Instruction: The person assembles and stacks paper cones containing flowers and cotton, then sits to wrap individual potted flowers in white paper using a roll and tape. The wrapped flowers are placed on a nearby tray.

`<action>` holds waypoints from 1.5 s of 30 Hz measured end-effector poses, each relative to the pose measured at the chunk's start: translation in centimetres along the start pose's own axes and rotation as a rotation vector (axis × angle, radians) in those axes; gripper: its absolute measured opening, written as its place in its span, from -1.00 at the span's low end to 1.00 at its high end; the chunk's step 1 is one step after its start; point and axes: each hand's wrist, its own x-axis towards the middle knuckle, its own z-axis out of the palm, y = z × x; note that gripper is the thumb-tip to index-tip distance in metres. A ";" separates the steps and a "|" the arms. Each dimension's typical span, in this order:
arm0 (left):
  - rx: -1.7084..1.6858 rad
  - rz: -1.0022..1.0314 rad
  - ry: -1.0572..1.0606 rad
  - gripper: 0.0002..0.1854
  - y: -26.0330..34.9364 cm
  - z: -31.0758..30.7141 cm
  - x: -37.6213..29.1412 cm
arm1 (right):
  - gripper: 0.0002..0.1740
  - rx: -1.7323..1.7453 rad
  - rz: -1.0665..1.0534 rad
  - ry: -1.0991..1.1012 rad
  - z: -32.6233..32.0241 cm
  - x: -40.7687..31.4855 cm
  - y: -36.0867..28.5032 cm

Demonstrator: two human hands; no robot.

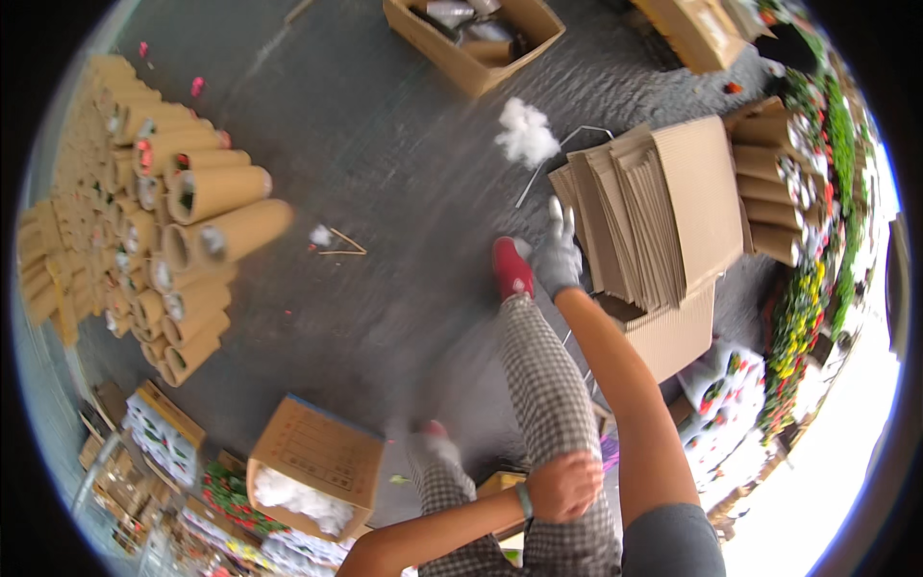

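Note:
My right hand (561, 254), in a grey-white glove, reaches forward beside the left edges of a leaning stack of flat cardboard sheets (638, 223). Two fingers point away with a gap between them, and nothing shows in the hand. My left hand (567, 486), bare with a band at the wrist, rests across the checkered trouser leg (551, 382) near the knee. Its fingers look bent and blurred, and their undersides are hidden. A red shoe (513, 267) stands on the floor just left of the gloved hand. White fluffy stuffing (526, 133) lies beyond it, beside a thin bent pale strip (530, 186).
Cardboard tubes (223, 191) are piled at left. An open carton (461, 68) with mixed items stands ahead; another carton (317, 451) holds white stuffing at lower left. Wrapped brown bundles (768, 187) and red and yellow flowers (797, 324) line the right side.

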 end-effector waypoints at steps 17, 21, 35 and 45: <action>-0.222 -0.084 0.366 -0.57 -4.9 -0.7 4.3 | -0.68 0.338 -1.594 -0.172 24.8 -19.8 -13.6; -0.162 -0.110 0.395 -0.56 -3.4 0.7 1.9 | 0.12 -0.051 -1.262 -1.537 25.4 -43.3 -18.2; -0.115 -0.073 0.379 -0.56 -3.0 1.8 6.4 | -0.26 -0.149 -0.744 0.715 -9.1 20.1 -22.7; -0.156 -0.004 0.184 -0.53 -2.1 1.7 1.0 | -0.84 -0.738 -0.881 0.152 4.5 12.9 -16.1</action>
